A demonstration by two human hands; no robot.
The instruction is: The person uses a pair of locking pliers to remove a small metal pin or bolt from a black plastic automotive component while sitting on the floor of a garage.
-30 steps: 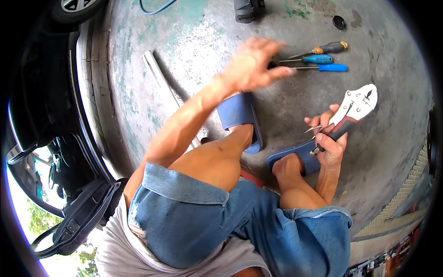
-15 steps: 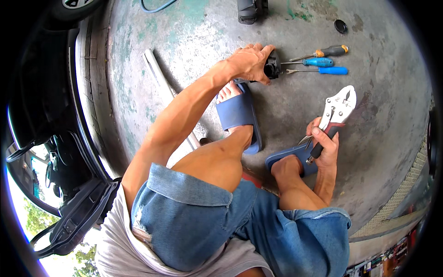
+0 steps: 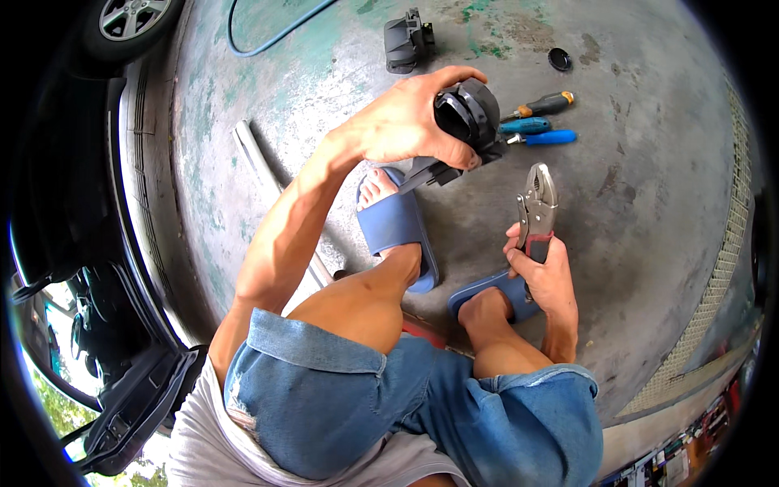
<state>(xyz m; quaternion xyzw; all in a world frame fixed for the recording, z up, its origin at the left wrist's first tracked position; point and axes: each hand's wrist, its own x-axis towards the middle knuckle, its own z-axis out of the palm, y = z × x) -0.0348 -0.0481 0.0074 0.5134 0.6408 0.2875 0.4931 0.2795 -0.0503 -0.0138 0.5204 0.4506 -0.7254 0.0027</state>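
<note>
My left hand (image 3: 418, 122) is closed around a black plastic part (image 3: 475, 112) with a round, hollow end, lifted over the floor near my left foot. A flat dark section of it sticks out below my palm. In my right hand (image 3: 548, 272) are locking pliers (image 3: 539, 203) with silver jaws and a dark red and black grip, jaws pointing away from me. Just beyond the black part lie several screwdrivers: an orange-and-black one (image 3: 548, 104), a teal one (image 3: 526, 126) and a blue one (image 3: 552, 138). Their shafts are partly hidden behind the part.
Another black plastic housing (image 3: 403, 42) and a round black cap (image 3: 559, 59) lie farther off on the concrete. A pale metal bar (image 3: 258, 156) rests left of my feet, a blue hose (image 3: 272, 40) beyond it. A black car (image 3: 69, 162) with its door open stands at left.
My left hand has raised the black part off the floor and tilted it toward me. The pliers have turned more upright in my right hand. The view has shifted slightly.
</note>
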